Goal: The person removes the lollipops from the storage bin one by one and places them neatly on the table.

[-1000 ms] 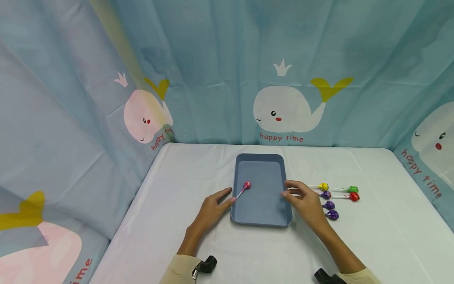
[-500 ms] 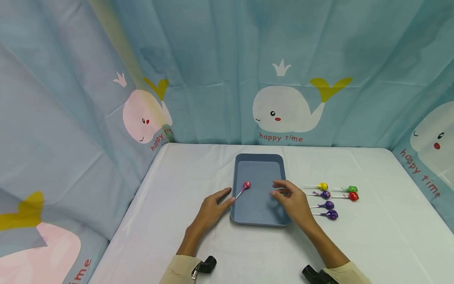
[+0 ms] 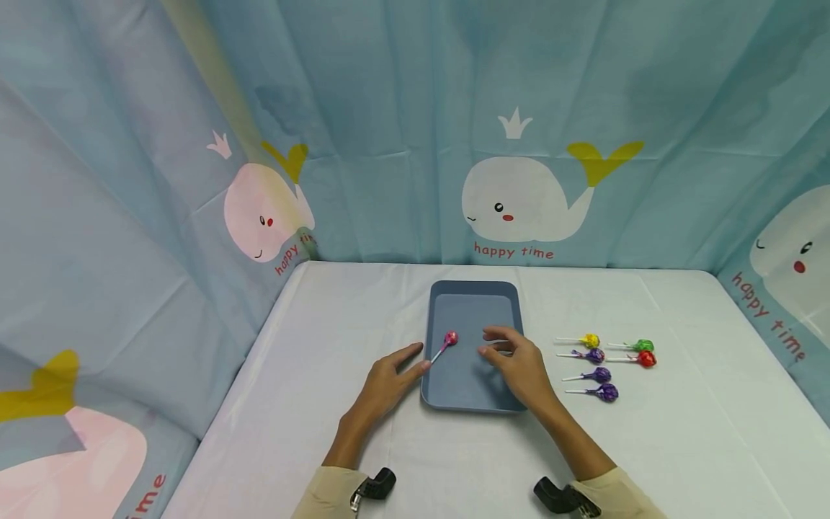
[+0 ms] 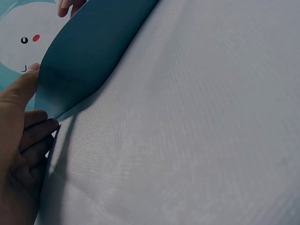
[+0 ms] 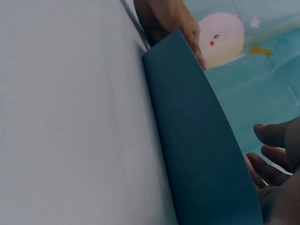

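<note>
In the head view, a blue-grey tray lies on the white tabletop. One pink lollipop rests in it, its stick slanting to the left rim. My left hand touches that rim with the thumb tip, close to the stick's end; its other fingers lie along the outer side. Over the tray's right half hovers my right hand, fingers loosely bent and nothing between them. In the right wrist view the tray's outer wall stands beside the right-hand fingers.
To the right of the tray lie several lollipops: a yellow one, a green one, a red one and several purple ones, such as the nearest purple lollipop. A whale-print curtain surrounds the table's back and sides.
My right hand has moved left, from the tray's right rim to over the tray, uncovering the purple lollipops' sticks. The left hand, tray and pink lollipop have stayed put.
</note>
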Available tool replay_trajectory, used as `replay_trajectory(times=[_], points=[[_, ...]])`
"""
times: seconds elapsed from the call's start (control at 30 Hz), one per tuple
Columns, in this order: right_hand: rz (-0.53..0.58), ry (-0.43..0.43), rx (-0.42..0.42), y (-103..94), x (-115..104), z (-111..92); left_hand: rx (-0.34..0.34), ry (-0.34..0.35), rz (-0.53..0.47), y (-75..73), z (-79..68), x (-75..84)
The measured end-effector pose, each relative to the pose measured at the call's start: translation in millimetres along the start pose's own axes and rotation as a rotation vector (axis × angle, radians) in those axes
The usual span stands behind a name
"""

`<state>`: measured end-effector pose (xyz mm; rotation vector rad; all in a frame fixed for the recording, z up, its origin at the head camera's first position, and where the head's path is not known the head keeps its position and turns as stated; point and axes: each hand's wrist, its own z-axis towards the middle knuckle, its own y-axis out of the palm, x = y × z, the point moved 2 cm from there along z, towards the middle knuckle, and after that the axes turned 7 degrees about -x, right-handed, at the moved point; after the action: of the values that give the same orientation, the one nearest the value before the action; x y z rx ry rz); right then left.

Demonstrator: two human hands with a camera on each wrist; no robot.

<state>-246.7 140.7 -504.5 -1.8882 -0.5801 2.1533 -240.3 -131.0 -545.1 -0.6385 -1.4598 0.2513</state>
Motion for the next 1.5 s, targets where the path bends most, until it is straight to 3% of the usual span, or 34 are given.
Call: replay_trajectory(times=[1.03,1.5], points=[[0.029,0.032,-0.09,36.6,-0.3,28.0,0.001,0.017,-0.004,0.1,1.0,-1.0],[-0.044,0.025,-0.127,45.6,-0.6,38.7,0.004,0.019,0.009,0.5,1.6,-3.5]])
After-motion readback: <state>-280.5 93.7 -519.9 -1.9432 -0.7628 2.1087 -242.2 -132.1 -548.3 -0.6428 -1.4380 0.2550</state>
